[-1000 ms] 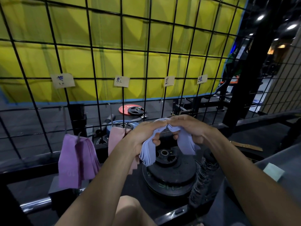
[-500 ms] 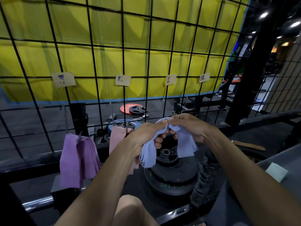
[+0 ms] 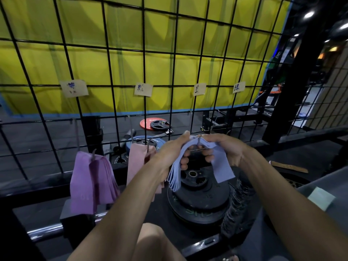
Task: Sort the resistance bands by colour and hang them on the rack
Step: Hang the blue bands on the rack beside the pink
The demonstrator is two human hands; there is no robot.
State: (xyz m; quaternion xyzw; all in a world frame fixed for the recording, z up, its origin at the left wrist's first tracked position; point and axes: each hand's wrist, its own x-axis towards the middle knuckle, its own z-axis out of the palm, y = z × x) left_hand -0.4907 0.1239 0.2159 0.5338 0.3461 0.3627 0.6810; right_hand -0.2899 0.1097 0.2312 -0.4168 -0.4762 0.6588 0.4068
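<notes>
Both hands have edged closer to the black wire grid rack (image 3: pixel 145 53): left hand (image 3: pixel 169 153) and right hand (image 3: pixel 226 149) grip one bundle of pale blue flat resistance bands (image 3: pixel 220 166) draped over a hook. Two bundles hang left: purple (image 3: pixel 88 181), pink (image 3: pixel 135 162). Four paper labels (image 3: pixel 74 88) above

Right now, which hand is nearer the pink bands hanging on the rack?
Left. The left hand sits right beside the pink bands, overlapping them in view; the right hand is farther off, across the blue bands.
</notes>
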